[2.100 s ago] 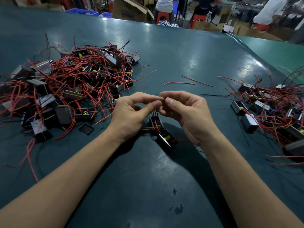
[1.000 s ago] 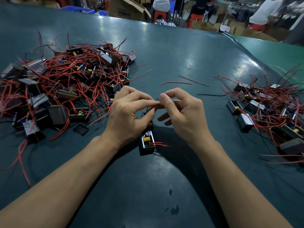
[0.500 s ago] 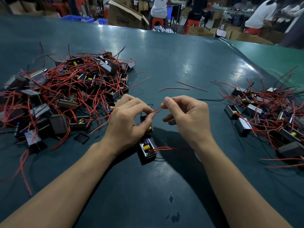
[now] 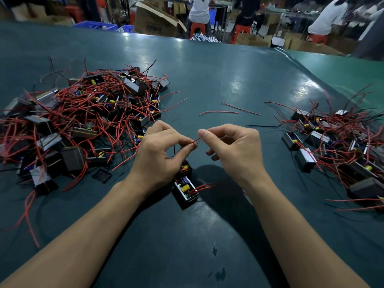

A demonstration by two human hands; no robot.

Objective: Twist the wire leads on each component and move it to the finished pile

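Twisting a red lead above the surface

Left hand (image 4: pixel 164 154) and right hand (image 4: pixel 234 150) are pinching the wire lead (image 4: pixel 195 140); component (image 4: pixel 185 191) is lying below. Rolling the tip tightly should avoid fraying.

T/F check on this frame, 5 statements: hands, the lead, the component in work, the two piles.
1. Both hands pinch one red wire lead. True: left hand and right hand each hold it at the fingertips.
2. The component near the wrists lies on the table. True.
3. The bigger pile is on the person's right. False: the left pile is bigger than the right pile.
4. The right hand rests flat on the table. False: it is raised, pinching the lead.
5. All loose wires on the table are black. False: two loose red wires lie beyond the hands.
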